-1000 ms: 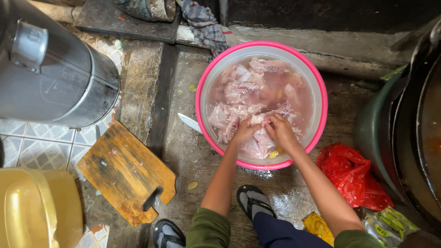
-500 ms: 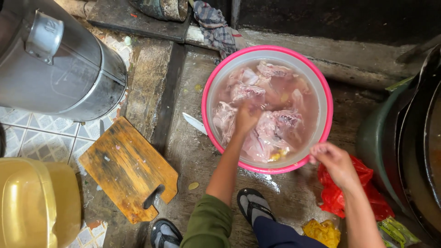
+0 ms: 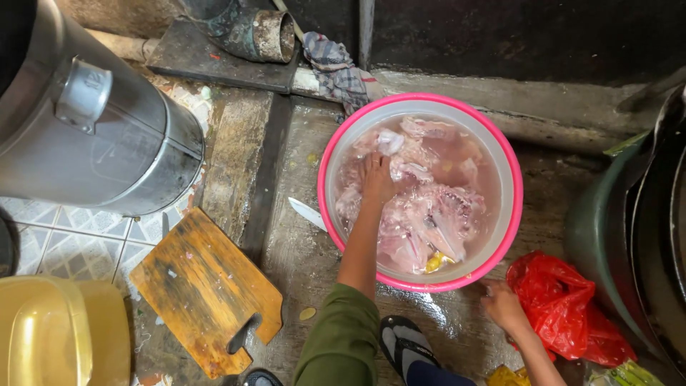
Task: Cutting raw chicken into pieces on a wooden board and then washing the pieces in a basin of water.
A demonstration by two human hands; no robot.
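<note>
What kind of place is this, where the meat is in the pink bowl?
Probably a simple floor-level kitchen washing spot. A pink basin of raw meat in water sits on wet concrete, with a wooden chopping board and a big metal pot nearby.

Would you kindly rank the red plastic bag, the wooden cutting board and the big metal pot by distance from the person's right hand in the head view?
From the right hand:
1. Red plastic bag, just to its right, about touching.
2. Wooden cutting board, far to its left on the floor.
3. Big metal pot, farthest, upper left.
</note>
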